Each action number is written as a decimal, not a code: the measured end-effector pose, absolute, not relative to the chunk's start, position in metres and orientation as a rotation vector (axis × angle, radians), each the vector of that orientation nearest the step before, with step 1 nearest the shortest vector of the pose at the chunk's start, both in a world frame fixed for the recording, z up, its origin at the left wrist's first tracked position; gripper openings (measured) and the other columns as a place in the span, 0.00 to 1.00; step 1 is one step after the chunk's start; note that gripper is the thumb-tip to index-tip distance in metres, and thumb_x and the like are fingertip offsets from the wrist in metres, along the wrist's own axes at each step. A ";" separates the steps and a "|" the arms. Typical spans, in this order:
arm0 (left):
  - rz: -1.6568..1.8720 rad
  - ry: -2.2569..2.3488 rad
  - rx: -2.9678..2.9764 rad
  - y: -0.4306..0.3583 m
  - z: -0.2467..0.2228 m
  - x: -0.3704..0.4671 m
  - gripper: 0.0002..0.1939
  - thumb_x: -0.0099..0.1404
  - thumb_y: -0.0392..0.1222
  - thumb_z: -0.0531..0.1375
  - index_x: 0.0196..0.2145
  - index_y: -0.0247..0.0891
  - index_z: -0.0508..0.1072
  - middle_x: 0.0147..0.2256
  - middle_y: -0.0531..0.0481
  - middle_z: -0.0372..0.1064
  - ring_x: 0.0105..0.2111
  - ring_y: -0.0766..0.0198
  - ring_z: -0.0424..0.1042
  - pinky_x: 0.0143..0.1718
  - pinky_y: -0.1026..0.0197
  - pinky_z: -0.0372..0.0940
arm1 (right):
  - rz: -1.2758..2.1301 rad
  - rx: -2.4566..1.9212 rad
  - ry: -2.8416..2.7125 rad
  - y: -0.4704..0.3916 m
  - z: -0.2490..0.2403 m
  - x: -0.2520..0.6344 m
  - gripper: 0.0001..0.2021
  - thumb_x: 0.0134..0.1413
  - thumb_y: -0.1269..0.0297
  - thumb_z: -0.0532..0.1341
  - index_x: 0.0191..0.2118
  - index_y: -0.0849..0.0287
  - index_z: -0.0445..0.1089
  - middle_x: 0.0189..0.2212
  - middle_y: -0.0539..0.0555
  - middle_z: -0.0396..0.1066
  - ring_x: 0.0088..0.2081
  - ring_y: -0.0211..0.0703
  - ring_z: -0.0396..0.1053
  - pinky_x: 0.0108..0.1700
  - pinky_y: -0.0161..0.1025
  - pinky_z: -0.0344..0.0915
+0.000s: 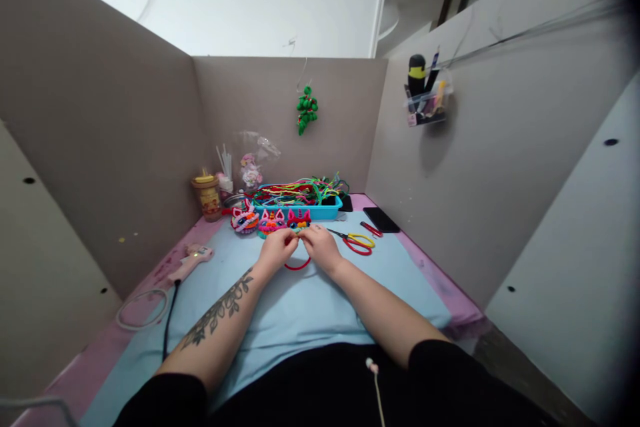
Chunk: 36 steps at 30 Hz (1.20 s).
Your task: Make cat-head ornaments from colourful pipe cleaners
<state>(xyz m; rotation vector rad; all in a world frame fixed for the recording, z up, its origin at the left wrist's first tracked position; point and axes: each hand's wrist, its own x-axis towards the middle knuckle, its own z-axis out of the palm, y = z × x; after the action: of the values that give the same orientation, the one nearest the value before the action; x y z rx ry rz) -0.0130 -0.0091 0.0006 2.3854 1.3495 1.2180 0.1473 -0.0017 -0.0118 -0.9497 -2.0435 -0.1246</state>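
My left hand [277, 248] and my right hand [323, 248] meet above the blue cloth, fingertips pinched together. A red pipe cleaner [298, 267] hangs in a curve below them, its ends running up to the two hands. The part between my fingertips is small and mostly hidden. Just beyond the hands sit colourful fuzzy animal heads with pink ears and horns: a multicoloured one [245, 219], a pink one [271, 221] and a red one [299, 219]. Scissors with red and yellow handles [359, 244] lie right of my right hand.
A blue tray [320, 212] of pipe cleaners stands at the back. Red-handled pliers [371, 229] and a black phone [381, 219] lie at right. A pink glue gun [193, 263] with its cord and a lidded cup [207, 199] are at left. Grey panels enclose the table.
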 end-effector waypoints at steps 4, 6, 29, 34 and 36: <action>1.167 1.384 2.438 -0.009 0.000 -0.014 0.07 0.58 0.36 0.54 0.28 0.36 0.72 0.25 0.51 0.69 0.25 0.66 0.66 0.28 0.65 0.58 | -0.204 -0.968 -2.108 0.000 -0.013 0.147 0.08 0.56 0.71 0.55 0.36 0.57 0.72 0.30 0.55 0.68 0.35 0.45 0.64 0.39 0.39 0.60; 1.140 1.416 2.472 -0.010 0.001 -0.014 0.07 0.57 0.35 0.54 0.28 0.36 0.72 0.25 0.50 0.70 0.26 0.65 0.66 0.28 0.65 0.58 | -0.185 -0.963 -2.119 0.002 -0.013 0.147 0.08 0.56 0.70 0.55 0.35 0.58 0.72 0.30 0.55 0.68 0.35 0.45 0.64 0.38 0.39 0.60; 1.084 1.363 2.571 0.001 -0.003 -0.021 0.06 0.59 0.39 0.57 0.31 0.39 0.75 0.29 0.48 0.72 0.29 0.65 0.68 0.31 0.65 0.61 | 0.095 -1.032 -2.096 0.008 -0.020 0.150 0.03 0.51 0.72 0.57 0.31 0.58 0.67 0.30 0.51 0.67 0.33 0.39 0.64 0.35 0.35 0.59; 1.108 1.359 2.553 0.001 -0.002 -0.020 0.07 0.60 0.39 0.56 0.32 0.38 0.74 0.31 0.48 0.72 0.31 0.64 0.68 0.33 0.64 0.61 | 0.109 -1.057 -2.037 0.011 -0.022 0.151 0.04 0.51 0.71 0.56 0.31 0.58 0.67 0.29 0.51 0.67 0.32 0.39 0.63 0.35 0.35 0.59; 1.134 1.343 2.537 0.001 -0.002 -0.019 0.07 0.59 0.38 0.56 0.35 0.39 0.73 0.34 0.48 0.72 0.32 0.64 0.69 0.34 0.64 0.62 | 0.123 -1.055 -2.041 0.013 -0.023 0.151 0.05 0.51 0.72 0.55 0.30 0.58 0.67 0.29 0.51 0.67 0.33 0.39 0.64 0.35 0.35 0.58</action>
<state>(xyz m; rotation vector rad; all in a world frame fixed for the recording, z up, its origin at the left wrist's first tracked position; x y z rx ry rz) -0.0190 0.0006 -0.0024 2.5366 1.3429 1.1337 0.1510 0.0127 -0.0227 -1.0551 -2.0411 0.1228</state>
